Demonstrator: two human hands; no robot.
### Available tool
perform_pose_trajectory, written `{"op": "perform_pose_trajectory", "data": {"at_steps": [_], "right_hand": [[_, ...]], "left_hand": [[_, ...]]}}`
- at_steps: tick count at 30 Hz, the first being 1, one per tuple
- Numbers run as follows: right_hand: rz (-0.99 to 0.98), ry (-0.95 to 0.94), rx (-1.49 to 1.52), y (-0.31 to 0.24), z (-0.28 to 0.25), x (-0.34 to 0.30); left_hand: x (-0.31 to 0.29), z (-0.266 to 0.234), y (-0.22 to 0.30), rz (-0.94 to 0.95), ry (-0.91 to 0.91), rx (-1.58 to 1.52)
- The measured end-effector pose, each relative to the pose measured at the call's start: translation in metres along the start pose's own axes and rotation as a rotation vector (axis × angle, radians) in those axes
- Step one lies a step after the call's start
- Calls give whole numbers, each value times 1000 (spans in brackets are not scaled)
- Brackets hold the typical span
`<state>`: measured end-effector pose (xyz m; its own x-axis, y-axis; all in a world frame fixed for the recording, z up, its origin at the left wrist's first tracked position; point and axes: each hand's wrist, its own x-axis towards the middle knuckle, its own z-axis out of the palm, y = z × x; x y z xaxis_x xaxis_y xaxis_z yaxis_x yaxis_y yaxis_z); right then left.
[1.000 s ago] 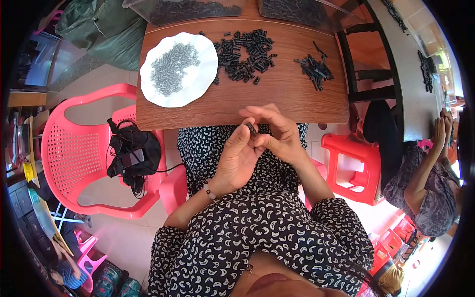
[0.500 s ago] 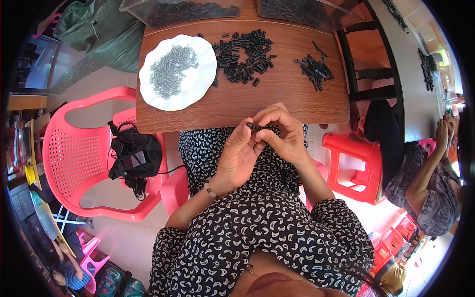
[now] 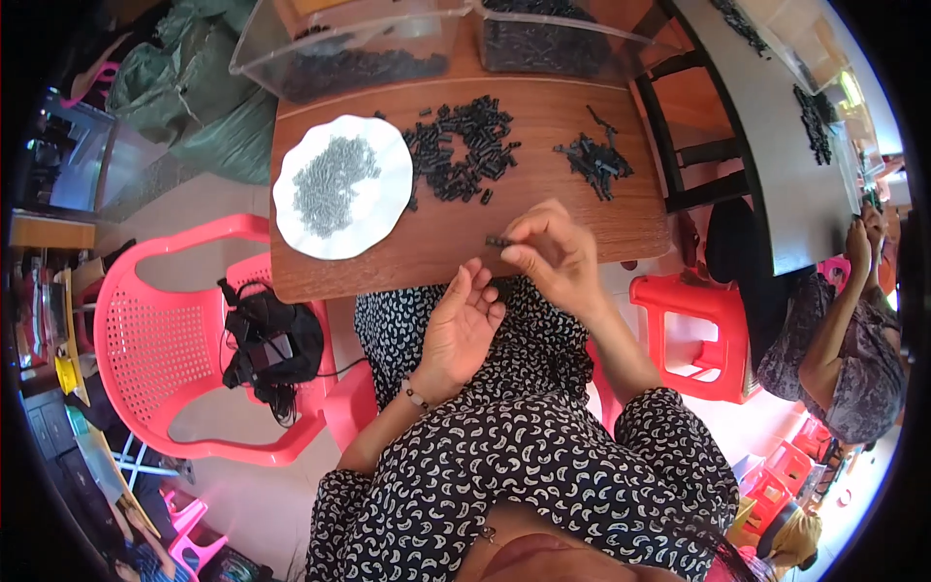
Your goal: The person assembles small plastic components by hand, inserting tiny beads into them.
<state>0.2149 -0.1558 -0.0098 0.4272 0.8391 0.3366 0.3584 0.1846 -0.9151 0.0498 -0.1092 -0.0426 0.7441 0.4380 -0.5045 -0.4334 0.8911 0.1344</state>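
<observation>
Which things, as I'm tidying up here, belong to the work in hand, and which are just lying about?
Apparently in the work:
black piece in the right hand
loose black pieces
thin dark pieces
white plate
small pale pieces on it

Apparently lying about:
pink chair
dark bundle with cables
red stool
green sack

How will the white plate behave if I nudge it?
The white plate would probably slide rather than tip, being broad and flat on the table. The small pale pieces heaped loosely on it may shift. Pushed left, it might overhang, sitting near the table's left edge.
</observation>
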Motion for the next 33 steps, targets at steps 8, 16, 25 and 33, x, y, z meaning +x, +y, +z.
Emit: {"op": "perform_pose_trajectory", "data": {"at_steps": [8,16,25,33], "right_hand": [[-546,394,-578,-27,-74,170],[-393,445,-876,17,-99,236],[-508,24,-630,15,-45,152],[-377,-228,-672,55,-18,129]], "left_hand": [[3,-10,5,-44,19,-77],[5,-17,9,-73,-12,-107],[8,-16,10,-86,11,-89],[5,-14,10,-84,20,-89]]}}
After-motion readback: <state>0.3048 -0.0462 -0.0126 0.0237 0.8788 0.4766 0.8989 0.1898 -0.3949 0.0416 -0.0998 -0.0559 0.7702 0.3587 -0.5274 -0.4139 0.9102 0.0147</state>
